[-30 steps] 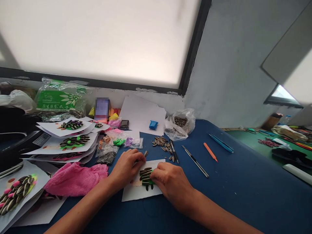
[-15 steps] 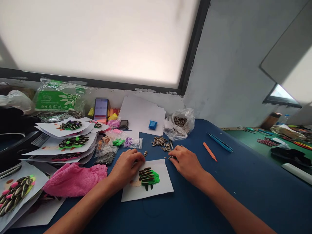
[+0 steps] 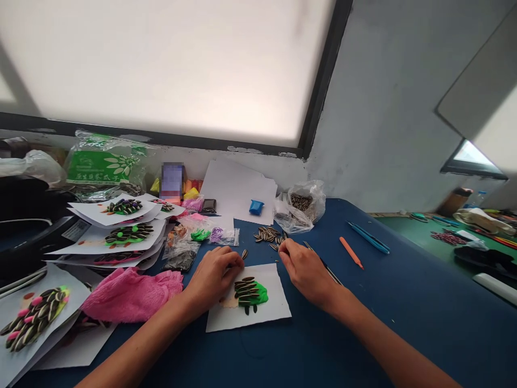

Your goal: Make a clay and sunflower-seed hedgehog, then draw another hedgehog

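A white paper sheet (image 3: 274, 318) lies in front of me, with a green clay shape (image 3: 262, 293) partly covered by striped sunflower seeds (image 3: 246, 291). Below the shape are two dark leg-like pieces. My left hand (image 3: 216, 274) rests over the sheet's upper left corner, fingers curled together, whatever they hold hidden. Beside its fingertips is a single seed (image 3: 244, 254). My right hand (image 3: 302, 267) is at the near edge of a loose seed pile (image 3: 267, 234), fingers bent down and closed, their tips mostly hidden. A slim pen-like tool (image 3: 329, 269) lies against its outer side.
Finished-looking seed pictures (image 3: 129, 234) are stacked at left, near a pink cloth (image 3: 137, 293). Clay packets (image 3: 200, 234), a blue clay packet (image 3: 256, 207) and a bag of seeds (image 3: 301, 203) stand behind. An orange marker (image 3: 351, 253) and blue pen (image 3: 368, 237) lie right.
My right hand has moved slightly forward to the seed pile, its fingers bending down. The slim tool now shows along its right side. My left hand keeps its place at the sheet.
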`<state>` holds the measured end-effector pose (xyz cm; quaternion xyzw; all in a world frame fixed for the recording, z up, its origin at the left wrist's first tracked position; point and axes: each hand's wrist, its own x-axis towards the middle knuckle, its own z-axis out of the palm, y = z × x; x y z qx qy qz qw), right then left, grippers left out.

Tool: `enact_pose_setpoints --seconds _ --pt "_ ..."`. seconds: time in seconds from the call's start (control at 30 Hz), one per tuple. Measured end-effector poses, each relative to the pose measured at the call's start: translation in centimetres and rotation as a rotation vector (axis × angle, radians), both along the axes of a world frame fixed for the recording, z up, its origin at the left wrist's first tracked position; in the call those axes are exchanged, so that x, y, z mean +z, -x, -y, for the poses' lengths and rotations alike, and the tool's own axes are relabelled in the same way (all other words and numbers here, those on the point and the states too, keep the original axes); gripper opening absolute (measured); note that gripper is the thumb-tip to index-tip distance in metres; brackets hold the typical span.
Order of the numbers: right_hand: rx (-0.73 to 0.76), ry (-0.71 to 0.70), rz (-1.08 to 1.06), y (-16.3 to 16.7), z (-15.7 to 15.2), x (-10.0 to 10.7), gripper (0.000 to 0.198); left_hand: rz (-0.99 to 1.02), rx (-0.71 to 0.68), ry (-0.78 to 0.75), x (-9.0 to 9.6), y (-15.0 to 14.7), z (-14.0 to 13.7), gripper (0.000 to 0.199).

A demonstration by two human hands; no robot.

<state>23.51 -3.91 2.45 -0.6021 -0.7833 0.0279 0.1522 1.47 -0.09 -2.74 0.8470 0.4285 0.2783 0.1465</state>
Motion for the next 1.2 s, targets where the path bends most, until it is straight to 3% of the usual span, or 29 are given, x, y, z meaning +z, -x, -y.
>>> enact_pose_setpoints --seconds 0.13,0.27,0.53,1.2 --pt "0.233 0.209 -0.3 0.8 2.0 1.2 0.015 0.008 -0.002 -0.001 -0.1 0.0 -0.1 0.017" --pt "0.309 0.294 -0.322 1.7 3.0 1.2 0.02 0.013 -0.001 0.004 -0.3 0.1 -0.1 0.016" --pt "0.289 0.207 -0.249 2.2 3.3 -0.3 0.017 0.021 0.007 -0.012 -0.4 0.0 -0.2 0.015" --pt "0.284 0.1 -0.065 3.0 3.5 -1.2 0.015 0.031 0.008 0.009 -0.4 0.0 -0.1 0.015"
